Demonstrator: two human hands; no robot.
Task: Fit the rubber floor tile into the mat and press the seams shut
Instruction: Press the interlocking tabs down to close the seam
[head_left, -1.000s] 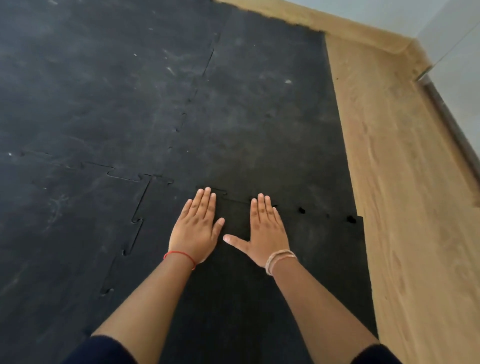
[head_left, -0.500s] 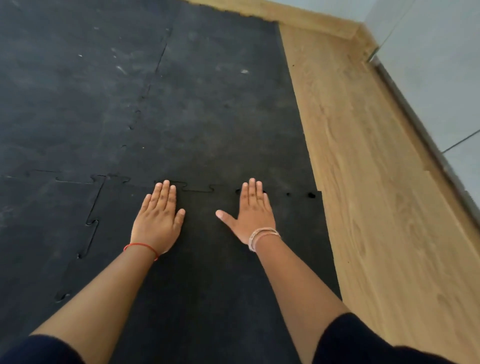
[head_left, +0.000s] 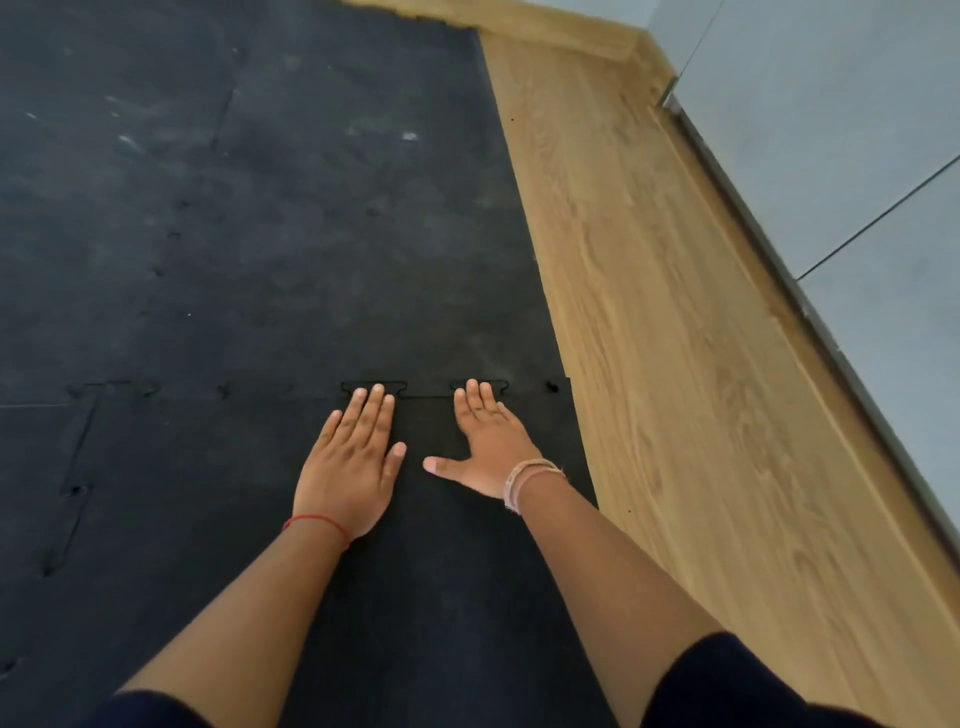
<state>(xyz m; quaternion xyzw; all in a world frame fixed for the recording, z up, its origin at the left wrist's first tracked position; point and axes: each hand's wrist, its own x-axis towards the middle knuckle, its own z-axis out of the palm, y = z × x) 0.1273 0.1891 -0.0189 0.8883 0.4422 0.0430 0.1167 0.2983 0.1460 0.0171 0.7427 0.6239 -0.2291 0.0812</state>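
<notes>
Head view: since the earlier frame both hands have shifted right along the seam (head_left: 426, 396), toward the wooden floor (head_left: 675, 364). The left hand (head_left: 353, 462) and right hand (head_left: 488, 447) lie flat, palms down, gripping nothing, on the rubber floor tile (head_left: 426, 597). Fingertips rest on the interlocking tabs where the tile meets the mat (head_left: 311, 234).

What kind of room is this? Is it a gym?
Maybe. It looks like an indoor room getting an exercise or play floor. Black rubber puzzle tiles lock together over a wooden floor, with a pale wall along the side. No gym gear shows, so it could be a home.
</notes>
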